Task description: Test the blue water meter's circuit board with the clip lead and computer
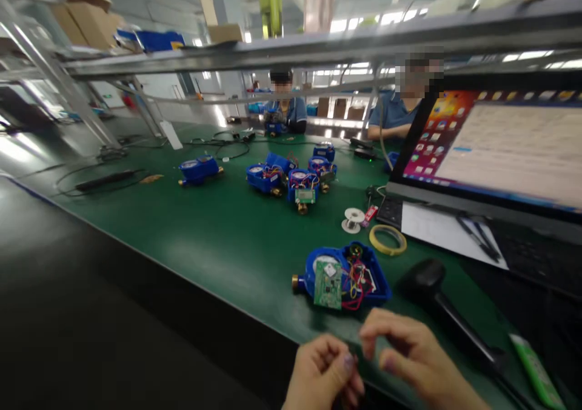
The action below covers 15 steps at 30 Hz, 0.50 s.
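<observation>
The open blue meter (pixel 344 264) lies on the desk (pixel 218 240), just beyond the hands and near the desk's front edge. Its green circuit board (pixel 328 285) leans across the round face, with loose wires (pixel 359 279) looping over the near side. The left hand (pixel 321 370) is curled, thumb against the fingers; whether it pinches something small, I cannot tell. The right hand (pixel 413 355) is half open, thumb and forefinger apart, apparently with nothing between them. A fingertip catching a red loop could drag the board off or strain a joint. The black scanner (pixel 454 322) lies near the right hand, so a careless sweep might knock it.
</observation>
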### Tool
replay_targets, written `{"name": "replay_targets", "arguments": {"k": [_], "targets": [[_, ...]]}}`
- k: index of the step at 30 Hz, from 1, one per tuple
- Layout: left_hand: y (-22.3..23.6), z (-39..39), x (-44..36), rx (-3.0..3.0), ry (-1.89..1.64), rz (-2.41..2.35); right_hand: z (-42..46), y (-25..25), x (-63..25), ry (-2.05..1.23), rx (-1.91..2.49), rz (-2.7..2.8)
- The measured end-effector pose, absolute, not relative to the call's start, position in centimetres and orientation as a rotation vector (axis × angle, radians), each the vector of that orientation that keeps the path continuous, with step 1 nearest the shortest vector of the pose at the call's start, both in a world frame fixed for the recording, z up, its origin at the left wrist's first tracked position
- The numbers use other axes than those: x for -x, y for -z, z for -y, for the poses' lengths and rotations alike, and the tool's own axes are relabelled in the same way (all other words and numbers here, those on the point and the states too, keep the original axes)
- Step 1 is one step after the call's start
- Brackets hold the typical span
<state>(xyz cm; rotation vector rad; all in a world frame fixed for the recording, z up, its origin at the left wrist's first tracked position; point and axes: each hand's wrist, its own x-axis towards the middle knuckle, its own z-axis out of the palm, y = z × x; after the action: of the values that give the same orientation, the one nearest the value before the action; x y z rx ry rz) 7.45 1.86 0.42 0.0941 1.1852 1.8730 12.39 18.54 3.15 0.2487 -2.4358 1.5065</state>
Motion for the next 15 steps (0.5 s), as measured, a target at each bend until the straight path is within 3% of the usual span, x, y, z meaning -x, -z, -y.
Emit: {"name": "replay_targets", "arguments": {"k": [3, 8, 15], "targets": [[-0.5, -2.4, -6.9, -0.016, -2.118, -1.235, -19.6, -3.1, -11.4, -1.131, -0.104, 2.339], [-0.6, -2.6, -6.3, 0.076, -2.196, -1.233, -20.7, -2.5, -9.0, -0.5, -0.184, 2.486], [-0.3, -2.7, -5.8, 0.111, -2.216, -1.23, -20.2, -1.9, -6.7, -0.293, -0.318, 2.631]]}}
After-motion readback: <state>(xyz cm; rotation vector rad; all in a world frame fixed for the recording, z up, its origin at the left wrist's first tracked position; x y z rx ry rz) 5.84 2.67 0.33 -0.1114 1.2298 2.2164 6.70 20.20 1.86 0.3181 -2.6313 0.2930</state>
